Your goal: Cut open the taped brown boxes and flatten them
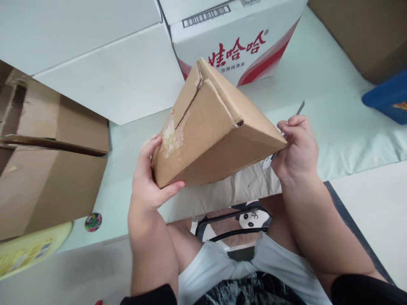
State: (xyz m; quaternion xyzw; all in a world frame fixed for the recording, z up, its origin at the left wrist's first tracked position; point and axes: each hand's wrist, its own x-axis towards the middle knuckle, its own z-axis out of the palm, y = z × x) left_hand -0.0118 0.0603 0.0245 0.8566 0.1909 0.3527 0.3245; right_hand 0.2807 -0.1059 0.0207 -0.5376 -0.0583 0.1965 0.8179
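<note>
Cardboard box (203, 144), tilted edges (199, 157), between hands (148, 173)

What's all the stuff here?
Cardboard box: 1, brown, centre
Utility knife: 1, grey, right
Wahaha water carton: 1, white/red, top
Plain box: 1, white, upper left
Other cardboard: count unclear, brown, left
Corner box: 1, brown, upper right
Container: 1, blue, right
Labelled item: 1, yellow, lower left
Disc: 1, multicoloured, lower left
Tablecloth: 1, greenish, underneath
Panda print: 1, black/white, below
Shorts: 1 pair, pale, bottom
Shirt: 1, black, bottom
Legs: 2, bare, bottom
Left fingers: 1 set, on box
Right fingers: 1 set, on knife
</note>
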